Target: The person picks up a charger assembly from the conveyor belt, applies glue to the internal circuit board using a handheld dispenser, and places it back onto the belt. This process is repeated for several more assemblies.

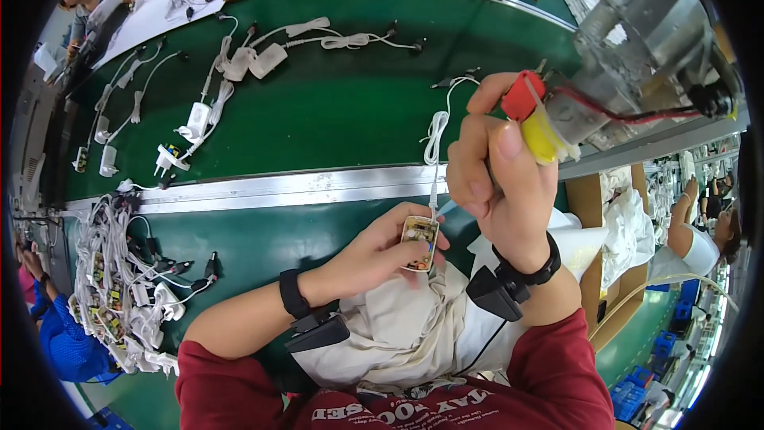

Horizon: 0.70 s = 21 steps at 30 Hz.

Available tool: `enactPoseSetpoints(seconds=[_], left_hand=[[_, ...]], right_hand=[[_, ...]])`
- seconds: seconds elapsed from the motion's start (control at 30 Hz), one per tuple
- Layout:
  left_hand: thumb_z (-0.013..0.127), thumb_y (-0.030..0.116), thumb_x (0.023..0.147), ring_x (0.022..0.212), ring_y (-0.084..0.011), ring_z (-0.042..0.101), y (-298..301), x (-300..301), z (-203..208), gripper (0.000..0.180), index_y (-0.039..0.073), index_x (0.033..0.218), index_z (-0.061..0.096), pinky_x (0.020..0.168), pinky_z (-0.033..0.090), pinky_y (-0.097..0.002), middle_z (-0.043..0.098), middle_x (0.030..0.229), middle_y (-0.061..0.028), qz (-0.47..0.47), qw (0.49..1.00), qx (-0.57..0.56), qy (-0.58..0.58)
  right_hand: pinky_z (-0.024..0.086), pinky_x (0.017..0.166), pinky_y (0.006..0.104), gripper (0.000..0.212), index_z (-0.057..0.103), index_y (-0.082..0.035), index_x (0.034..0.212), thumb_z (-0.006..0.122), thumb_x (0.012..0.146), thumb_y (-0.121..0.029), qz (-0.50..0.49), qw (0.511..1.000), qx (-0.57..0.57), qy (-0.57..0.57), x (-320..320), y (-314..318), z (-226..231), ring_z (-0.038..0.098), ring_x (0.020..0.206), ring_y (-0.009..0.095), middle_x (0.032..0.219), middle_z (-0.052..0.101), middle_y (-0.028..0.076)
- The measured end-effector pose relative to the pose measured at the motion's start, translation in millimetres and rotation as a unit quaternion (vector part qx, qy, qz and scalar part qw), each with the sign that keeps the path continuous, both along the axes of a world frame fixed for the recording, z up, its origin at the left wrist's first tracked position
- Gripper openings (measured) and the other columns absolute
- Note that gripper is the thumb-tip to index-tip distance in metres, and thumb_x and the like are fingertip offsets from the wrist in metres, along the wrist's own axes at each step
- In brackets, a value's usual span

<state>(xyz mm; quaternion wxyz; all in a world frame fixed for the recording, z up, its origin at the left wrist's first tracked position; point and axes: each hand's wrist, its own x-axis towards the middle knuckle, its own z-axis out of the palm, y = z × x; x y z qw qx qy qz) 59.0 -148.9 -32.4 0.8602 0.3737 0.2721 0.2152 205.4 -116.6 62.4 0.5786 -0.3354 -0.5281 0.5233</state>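
My left hand (382,247) holds a small open white adapter housing (419,244), its circuit board facing up and the thumb on it. A white cable (434,139) runs from its top, bundled, over the metal rail onto the green belt. My right hand (505,175) is raised to the right with fingers curled. Its index finger and thumb meet a red block (523,95) above a yellow piece (545,137), with red and black wires and a blurred, clear-grey fixture (637,40) behind. Whether the fingers grip the red block or something hidden cannot be made out.
A metal rail (318,193) separates my green work surface from the green belt (334,103), which carries several corded adapters (269,60). A tangled heap of adapters (111,287) lies left. At right stands a cardboard box (585,207) with white bags. Other people sit at both sides.
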Motion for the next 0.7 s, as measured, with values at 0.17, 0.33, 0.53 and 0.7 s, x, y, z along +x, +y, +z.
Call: enactPoseSetpoints(seconds=[0.17,0.33,0.53,0.7], left_hand=[[0.045,0.003,0.092,0.112,-0.0192,0.052,-5.4,1.7,-1.7,0.039,0.009,0.128,0.032,0.083,0.052,-0.0344,0.048,0.123,-0.0126,0.009,0.996,-0.016,-0.083],[0.045,0.000,0.091,0.114,-0.0196,0.050,-8.8,1.8,-3.0,0.042,0.009,0.129,0.031,0.086,0.052,-0.0357,0.047,0.123,-0.0126,0.013,0.994,-0.001,-0.104],[0.046,0.000,0.091,0.114,-0.0197,0.050,-12.0,4.6,-4.4,0.042,0.008,0.129,0.031,0.087,0.052,-0.0357,0.047,0.123,-0.0127,0.023,0.992,0.005,-0.126],[0.045,0.000,0.091,0.113,-0.0196,0.050,-13.3,4.6,0.6,0.041,0.008,0.129,0.031,0.088,0.052,-0.0362,0.047,0.123,-0.0127,0.025,0.992,0.008,-0.123]], right_hand=[[0.028,0.047,0.0182,0.018,0.047,-0.001,0.094,0.057,0.088,-0.015,-0.020,0.998,-0.028,0.056,-1.3,-4.6,-1.6,0.038,0.054,0.001,0.066,0.047,-0.004],[0.028,0.050,0.0187,0.016,0.048,-0.001,0.091,0.058,0.086,-0.013,-0.045,0.999,-0.016,0.017,-3.1,-7.4,-1.7,0.037,0.056,0.002,0.066,0.046,-0.004],[0.020,0.033,0.0218,0.028,0.038,-0.005,0.098,0.050,0.091,-0.029,-0.035,0.996,0.028,-0.077,-0.1,-6.9,-2.3,0.023,0.034,0.004,0.046,0.033,-0.003],[0.020,0.033,0.0219,0.029,0.038,-0.005,0.098,0.050,0.091,-0.031,-0.031,0.996,0.031,-0.079,0.1,-7.9,0.5,0.024,0.034,0.005,0.045,0.032,-0.003]])
